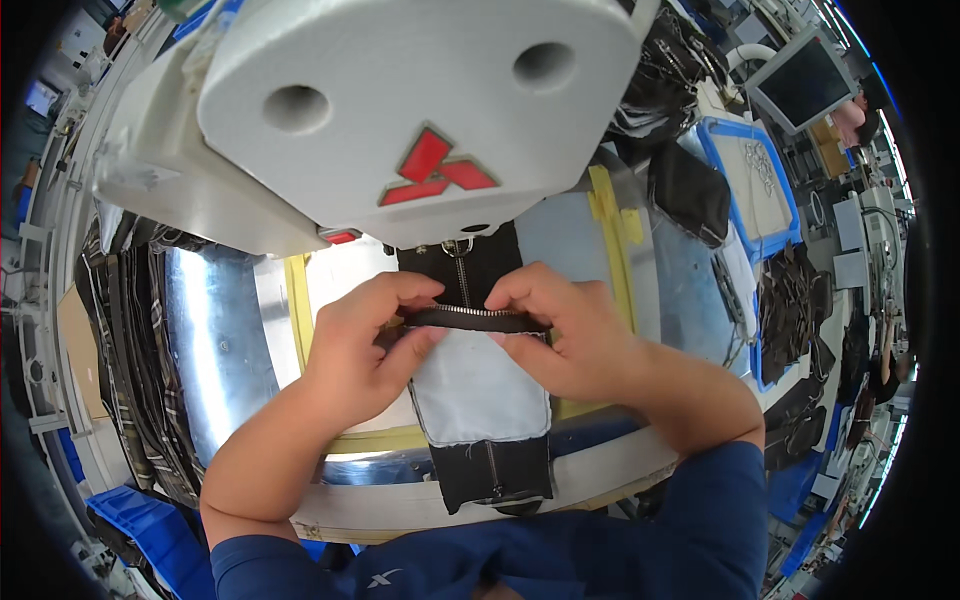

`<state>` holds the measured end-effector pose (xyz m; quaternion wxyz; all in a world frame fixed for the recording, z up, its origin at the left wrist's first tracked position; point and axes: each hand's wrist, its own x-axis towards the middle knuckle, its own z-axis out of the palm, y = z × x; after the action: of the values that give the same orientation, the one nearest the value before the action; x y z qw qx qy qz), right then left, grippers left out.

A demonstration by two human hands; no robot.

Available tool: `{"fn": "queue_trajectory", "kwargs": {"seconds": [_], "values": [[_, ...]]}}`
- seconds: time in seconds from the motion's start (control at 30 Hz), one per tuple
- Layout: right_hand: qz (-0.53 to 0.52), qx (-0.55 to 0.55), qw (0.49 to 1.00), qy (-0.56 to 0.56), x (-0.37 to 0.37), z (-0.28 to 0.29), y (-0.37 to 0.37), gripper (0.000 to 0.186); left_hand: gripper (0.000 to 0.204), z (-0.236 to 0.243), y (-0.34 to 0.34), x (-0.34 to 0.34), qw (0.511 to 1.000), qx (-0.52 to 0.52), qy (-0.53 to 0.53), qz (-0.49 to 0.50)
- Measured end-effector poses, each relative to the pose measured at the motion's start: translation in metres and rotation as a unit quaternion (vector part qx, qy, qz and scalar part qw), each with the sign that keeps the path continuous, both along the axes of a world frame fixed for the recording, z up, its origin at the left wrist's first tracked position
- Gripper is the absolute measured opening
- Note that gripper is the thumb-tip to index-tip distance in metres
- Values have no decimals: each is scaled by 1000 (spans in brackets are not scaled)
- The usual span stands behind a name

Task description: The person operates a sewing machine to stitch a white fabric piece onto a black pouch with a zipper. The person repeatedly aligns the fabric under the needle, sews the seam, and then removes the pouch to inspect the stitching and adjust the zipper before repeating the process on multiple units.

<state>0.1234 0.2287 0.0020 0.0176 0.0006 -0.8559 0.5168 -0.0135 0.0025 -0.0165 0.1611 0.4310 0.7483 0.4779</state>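
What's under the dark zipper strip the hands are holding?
On the near side of the strip, a pale panel shows; on its far side, black fabric with a zipper. Whatever lies directly beneath is covered.

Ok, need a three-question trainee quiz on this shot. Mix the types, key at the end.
1. What do the left hand and right hand hold between them?
2. True or false: in the picture, the white machine head sits above both hands.
3. The tape just left of the left hand is: A) red B) yellow C) green.

Key:
1. A dark strip with silvery zipper teeth.
2. True.
3. B.
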Motion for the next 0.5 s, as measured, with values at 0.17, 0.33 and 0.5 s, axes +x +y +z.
{"fn": "queue_trajectory", "kwargs": {"seconds": [0.17, 0.33, 0.5], "values": [[-17, 94, 985, 143, -5, -6, -3, 31, 30, 5, 3, 1, 991, 55, 124, -22], [11, 132, 963, 234, -5, -8, 0, 28, 25, 9, 4, 7, 987, 76, 137, -20], [-12, 77, 986, 146, -1, -6, -4, 18, 22, 10, -1, 6, 997, 35, -59, -29]]}}
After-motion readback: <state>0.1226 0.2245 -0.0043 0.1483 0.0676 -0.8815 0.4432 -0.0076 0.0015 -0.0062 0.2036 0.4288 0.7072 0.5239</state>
